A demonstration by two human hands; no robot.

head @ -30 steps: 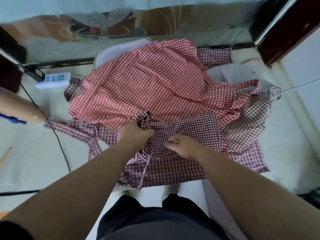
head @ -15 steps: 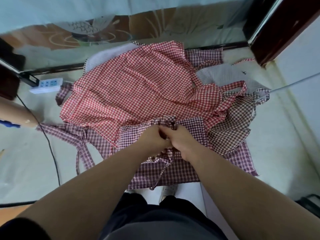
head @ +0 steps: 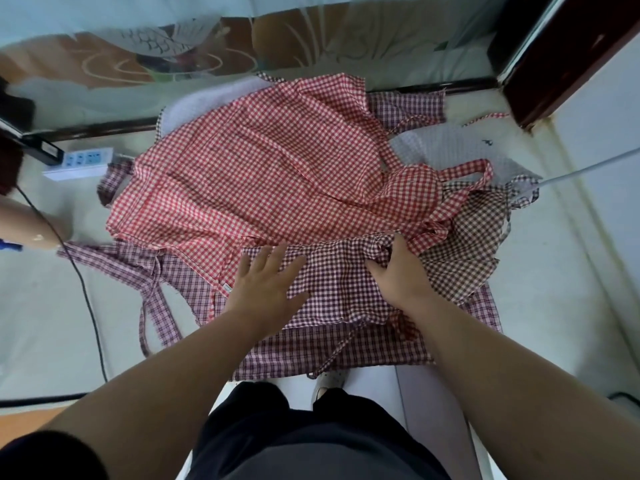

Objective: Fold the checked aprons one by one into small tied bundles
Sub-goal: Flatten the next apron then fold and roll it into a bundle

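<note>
I note: dark checked apron (head: 336,289) lies folded, overlapping the near edge of the red checked apron (head: 259,174). Left hand (head: 266,289) rests flat on it, fingers spread wide. Right hand (head: 398,275) has its fingers curled, gripping its bunched corner beside the red checked apron.

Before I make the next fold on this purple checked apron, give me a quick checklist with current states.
1. Left hand flat on the purple apron: ok.
2. Right hand grips its bunched corner: ok.
3. Panel smooth: not ok, bunched near the right hand.
4. Tie strap gathered: not ok, trails loose at the near edge.
5. Clear of red apron: cannot tell, edges meet by the left hand.
</note>
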